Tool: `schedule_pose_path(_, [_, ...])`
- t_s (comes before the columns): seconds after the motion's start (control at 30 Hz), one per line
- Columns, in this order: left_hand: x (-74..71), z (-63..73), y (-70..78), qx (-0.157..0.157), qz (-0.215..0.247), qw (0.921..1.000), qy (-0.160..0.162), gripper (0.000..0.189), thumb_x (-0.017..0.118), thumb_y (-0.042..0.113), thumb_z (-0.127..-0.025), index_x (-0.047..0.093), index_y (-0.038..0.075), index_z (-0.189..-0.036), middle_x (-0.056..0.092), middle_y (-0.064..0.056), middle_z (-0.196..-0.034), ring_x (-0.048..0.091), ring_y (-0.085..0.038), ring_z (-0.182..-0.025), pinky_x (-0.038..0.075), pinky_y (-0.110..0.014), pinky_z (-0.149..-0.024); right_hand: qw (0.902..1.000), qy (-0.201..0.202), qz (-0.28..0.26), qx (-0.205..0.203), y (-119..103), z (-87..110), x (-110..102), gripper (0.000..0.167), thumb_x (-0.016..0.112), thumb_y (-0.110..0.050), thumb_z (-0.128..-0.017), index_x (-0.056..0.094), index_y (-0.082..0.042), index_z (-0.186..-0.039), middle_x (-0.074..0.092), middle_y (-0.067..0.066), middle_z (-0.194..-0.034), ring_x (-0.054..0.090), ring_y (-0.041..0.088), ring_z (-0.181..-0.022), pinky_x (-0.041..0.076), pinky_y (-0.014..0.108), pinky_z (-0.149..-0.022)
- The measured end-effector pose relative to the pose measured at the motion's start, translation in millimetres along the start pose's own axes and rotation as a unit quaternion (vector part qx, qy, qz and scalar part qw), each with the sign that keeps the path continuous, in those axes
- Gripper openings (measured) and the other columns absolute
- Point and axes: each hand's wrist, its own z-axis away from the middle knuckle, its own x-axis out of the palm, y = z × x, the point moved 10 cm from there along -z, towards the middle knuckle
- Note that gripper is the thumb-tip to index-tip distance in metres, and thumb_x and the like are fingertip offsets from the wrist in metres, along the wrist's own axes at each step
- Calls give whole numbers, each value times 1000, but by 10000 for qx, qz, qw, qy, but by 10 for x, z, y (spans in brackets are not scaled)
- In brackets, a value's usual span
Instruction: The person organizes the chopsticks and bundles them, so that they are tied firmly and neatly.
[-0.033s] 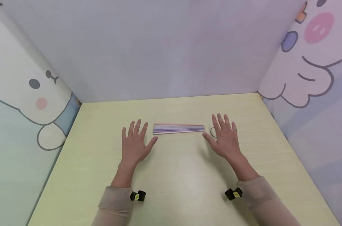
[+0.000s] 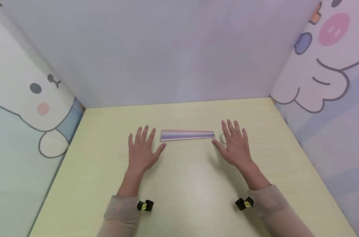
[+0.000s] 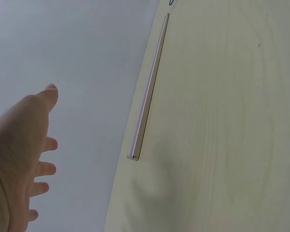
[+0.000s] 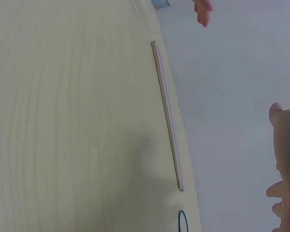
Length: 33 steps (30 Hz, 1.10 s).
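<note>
A long, narrow bundle (image 2: 186, 135) with lengthwise pink, white and purple stripes, like pleated paper, lies across the table. Its left end is wider than its right. My left hand (image 2: 141, 153) is spread with straight fingers just left of that wide end, holding nothing. On the other side my right hand (image 2: 237, 148) is spread too, its thumb pointing toward the narrow end. A thin loop (image 4: 179, 221), teal in the right wrist view, lies just past the narrow end; my right hand partly hides it in the head view. Shadows show both hands raised over the tabletop.
The pale wooden table (image 2: 179, 210) ends at a plain grey wall (image 2: 173, 52) behind the bundle. Side walls with cartoon animals (image 2: 330, 65) flank it left and right. A small black device (image 2: 145, 205) sits at each cuff.
</note>
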Motion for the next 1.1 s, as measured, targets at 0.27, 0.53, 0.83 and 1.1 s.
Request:
schedule_pose_path(0.27, [80, -17, 117, 98, 64, 9998, -148, 78, 44, 67, -96, 39, 18, -156, 27, -11, -164, 13, -32, -154, 4, -60, -119, 9998, -211, -25, 63, -36, 19, 145, 86, 45, -63, -98, 17, -13, -163, 18, 16, -167, 5, 35, -155, 4, 61, -118])
schedule_pose_path(0.53, [132, -38, 179, 168, 129, 9995, -250, 77, 47, 64, -96, 38, 17, -157, 28, -12, -164, 15, -33, -153, 7, -60, -119, 9997, -167, -139, -68, -138, -53, 178, 85, 49, -60, -98, 19, -13, -162, 20, 15, -166, 7, 34, -155, 6, 58, -119])
schedule_pose_path(0.83, [217, -123, 215, 242, 66, 9991, -351, 77, 51, 62, -96, 39, 17, -156, 30, -12, -163, 17, -32, -153, 8, -58, -119, 9991, -152, -159, -369, -333, -168, 212, 82, 58, -54, -96, 30, -10, -159, 32, 18, -161, 19, 37, -152, 14, 58, -118])
schedule_pose_path(1.1, [295, -239, 317, 465, 198, 9981, -352, 70, 58, 55, -96, 45, 15, -153, 37, -13, -159, 23, -35, -151, 12, -60, -118, 9973, -165, 79, -714, -417, -289, 286, 74, 63, -48, -94, 42, -8, -152, 47, 20, -150, 37, 39, -143, 27, 57, -114])
